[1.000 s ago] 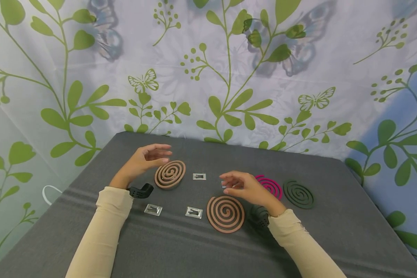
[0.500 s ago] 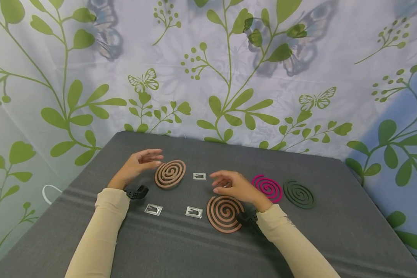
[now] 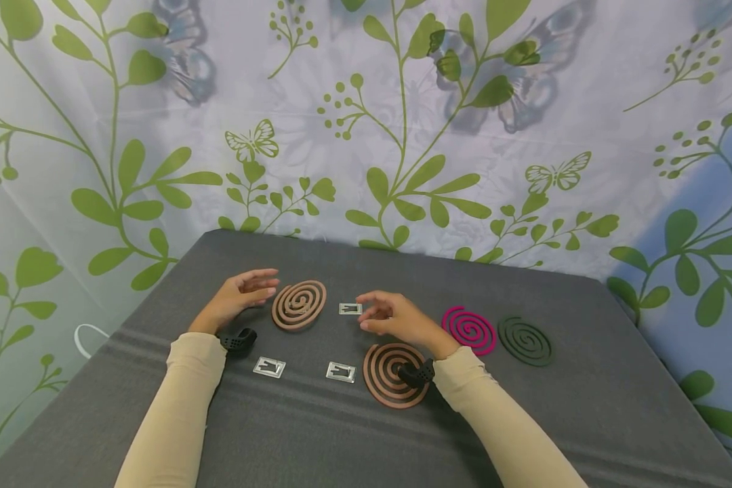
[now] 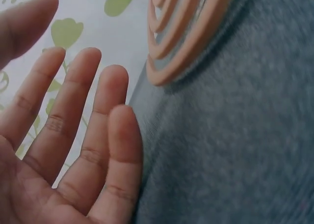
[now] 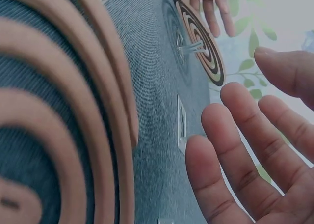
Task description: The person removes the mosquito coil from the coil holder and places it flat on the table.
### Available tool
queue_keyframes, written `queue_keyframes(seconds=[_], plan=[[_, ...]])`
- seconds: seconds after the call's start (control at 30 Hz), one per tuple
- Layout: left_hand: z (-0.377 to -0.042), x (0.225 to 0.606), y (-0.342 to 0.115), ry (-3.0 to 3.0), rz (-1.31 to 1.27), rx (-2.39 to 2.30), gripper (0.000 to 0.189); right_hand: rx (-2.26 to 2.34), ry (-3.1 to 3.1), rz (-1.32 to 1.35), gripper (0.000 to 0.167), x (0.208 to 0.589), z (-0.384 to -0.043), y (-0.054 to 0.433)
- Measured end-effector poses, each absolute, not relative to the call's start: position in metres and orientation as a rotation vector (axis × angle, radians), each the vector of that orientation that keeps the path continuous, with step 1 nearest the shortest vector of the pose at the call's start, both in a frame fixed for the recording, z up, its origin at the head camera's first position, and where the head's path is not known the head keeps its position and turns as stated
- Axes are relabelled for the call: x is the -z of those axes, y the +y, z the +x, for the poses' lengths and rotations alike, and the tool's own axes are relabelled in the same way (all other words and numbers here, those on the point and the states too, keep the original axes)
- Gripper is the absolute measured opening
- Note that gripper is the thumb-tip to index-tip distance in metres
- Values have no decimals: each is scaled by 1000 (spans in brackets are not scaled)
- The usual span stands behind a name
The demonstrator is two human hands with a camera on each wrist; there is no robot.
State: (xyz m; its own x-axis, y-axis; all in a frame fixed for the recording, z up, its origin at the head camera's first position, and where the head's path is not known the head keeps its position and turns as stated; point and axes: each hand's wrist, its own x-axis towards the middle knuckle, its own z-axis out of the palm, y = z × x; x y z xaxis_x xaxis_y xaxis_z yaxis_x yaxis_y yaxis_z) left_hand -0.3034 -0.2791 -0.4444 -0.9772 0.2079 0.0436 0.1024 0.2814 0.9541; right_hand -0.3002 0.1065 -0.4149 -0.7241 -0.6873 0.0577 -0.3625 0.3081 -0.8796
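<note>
My left hand (image 3: pixel 238 297) hovers just left of a brown mosquito coil (image 3: pixel 276 313), fingers spread and holding nothing. In the right wrist view that coil (image 5: pixel 219 71) sits raised above the cloth on a metal stand (image 5: pixel 191 48). My right hand (image 3: pixel 396 317) is over the middle of the table, and its fingertips overlap the right edge of a flat metal coil stand (image 3: pixel 349 309) in the head view. Its fingers are relaxed, with nothing between them. A second brown coil (image 3: pixel 367 376) lies flat below my right wrist, partly hidden by the black wrist camera (image 3: pixel 416 374).
Two more metal stands lie nearer me, one at the left (image 3: pixel 270 367) and one in the middle (image 3: pixel 341 372). To the right lie a pink coil (image 3: pixel 470 330) and a dark green coil (image 3: pixel 526 341). A patterned curtain (image 3: pixel 341 135) hangs behind the grey table (image 3: pixel 293 434).
My right hand has moved left, from beside the pink coil to the far metal stand. My left hand has drawn back to the left, away from the raised brown coil.
</note>
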Motion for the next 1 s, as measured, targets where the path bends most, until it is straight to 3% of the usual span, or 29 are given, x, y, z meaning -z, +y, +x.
queue_keyframes(seconds=[1.0], plan=[[-305,455,-288,2335,397,-1803,70,1408,2271,-688,62,421,-318,50]])
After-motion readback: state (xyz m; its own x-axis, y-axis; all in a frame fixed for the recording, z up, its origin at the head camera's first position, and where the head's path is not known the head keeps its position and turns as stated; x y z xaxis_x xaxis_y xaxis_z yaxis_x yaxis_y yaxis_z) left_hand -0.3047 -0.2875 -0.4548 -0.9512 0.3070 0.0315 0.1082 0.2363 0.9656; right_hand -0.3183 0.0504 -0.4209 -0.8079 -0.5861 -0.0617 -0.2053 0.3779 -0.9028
